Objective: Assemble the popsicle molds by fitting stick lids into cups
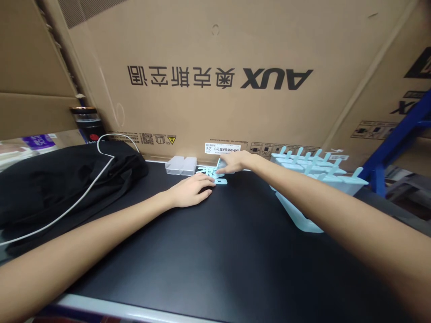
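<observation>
On the black tabletop (pixel 202 251), my left hand (pixel 191 190) lies palm down with its fingers stretched out. Its fingertips reach a pile of pale blue plastic sticks (pixel 208 171) and a flat pale blue piece (pixel 221 181) with a slot. Just beyond, my right hand (pixel 234 161) is closed around a pale blue and translucent piece (pixel 220 164), mostly hidden by the fingers. Left of the pile stand two clear plastic boxes (pixel 182 165) side by side. Under my right forearm is a pale blue ice-pop mould set (pixel 299 215) with several stick handles (pixel 316 155) pointing up.
A large cardboard box (pixel 188 40) with upside-down printing walls off the back. Black cloth (pixel 67 179) with a white cable (pixel 90 186) across it lies at left, in front of a dark flask (pixel 88 124). A blue metal frame (pixel 400 148) stands at right.
</observation>
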{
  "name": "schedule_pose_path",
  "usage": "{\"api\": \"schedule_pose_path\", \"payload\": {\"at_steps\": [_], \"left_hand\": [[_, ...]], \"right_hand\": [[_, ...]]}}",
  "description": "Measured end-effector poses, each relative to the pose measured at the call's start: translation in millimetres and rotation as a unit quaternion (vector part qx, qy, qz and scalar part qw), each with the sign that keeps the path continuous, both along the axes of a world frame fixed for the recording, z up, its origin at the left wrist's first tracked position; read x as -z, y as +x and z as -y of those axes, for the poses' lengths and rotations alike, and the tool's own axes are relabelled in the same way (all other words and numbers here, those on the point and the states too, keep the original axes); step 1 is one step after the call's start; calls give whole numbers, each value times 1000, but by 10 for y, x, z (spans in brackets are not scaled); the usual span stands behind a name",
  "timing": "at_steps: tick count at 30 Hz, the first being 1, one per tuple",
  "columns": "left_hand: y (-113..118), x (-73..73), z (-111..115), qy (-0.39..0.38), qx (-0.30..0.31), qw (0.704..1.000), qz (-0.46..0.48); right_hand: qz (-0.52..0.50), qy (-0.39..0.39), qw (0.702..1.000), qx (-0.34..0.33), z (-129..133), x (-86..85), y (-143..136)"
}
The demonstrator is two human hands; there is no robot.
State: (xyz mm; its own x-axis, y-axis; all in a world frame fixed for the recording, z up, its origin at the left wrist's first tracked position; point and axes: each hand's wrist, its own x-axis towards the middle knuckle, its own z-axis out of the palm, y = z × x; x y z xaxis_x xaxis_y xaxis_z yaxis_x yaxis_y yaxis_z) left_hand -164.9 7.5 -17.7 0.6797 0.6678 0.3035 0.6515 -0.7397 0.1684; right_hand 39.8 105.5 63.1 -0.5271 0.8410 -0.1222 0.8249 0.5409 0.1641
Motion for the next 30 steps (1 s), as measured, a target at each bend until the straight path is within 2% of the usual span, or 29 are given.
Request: {"api": "schedule_pose_path", "payload": {"at_steps": [7, 11, 15, 18, 22, 26, 30], "left_hand": [[-13, 13, -3, 8, 7, 1000, 5], [-3, 13, 12, 15, -2, 1000, 3], [-45, -112, 7, 88, 8, 996, -10], [-238, -269, -59, 158, -39, 987, 19], [-729, -379, -221, 214, -146, 962, 86], [-1175, -281, -389, 167, -168, 964, 123], [-1289, -107, -504, 71, -172, 972, 144]], "right_hand": [[0, 22, 1000, -3, -57, -20, 8], [9, 48, 998, -42, -52, -59, 28], [1, 123, 988, -96, 61, -99, -8], [-14, 157, 981, -109, 145, -127, -94], [-51, 181, 977, -105, 157, -156, -240], [-92, 194, 970, -111, 96, -155, -378], [-124, 191, 965, -127, 45, -98, -507]]}}
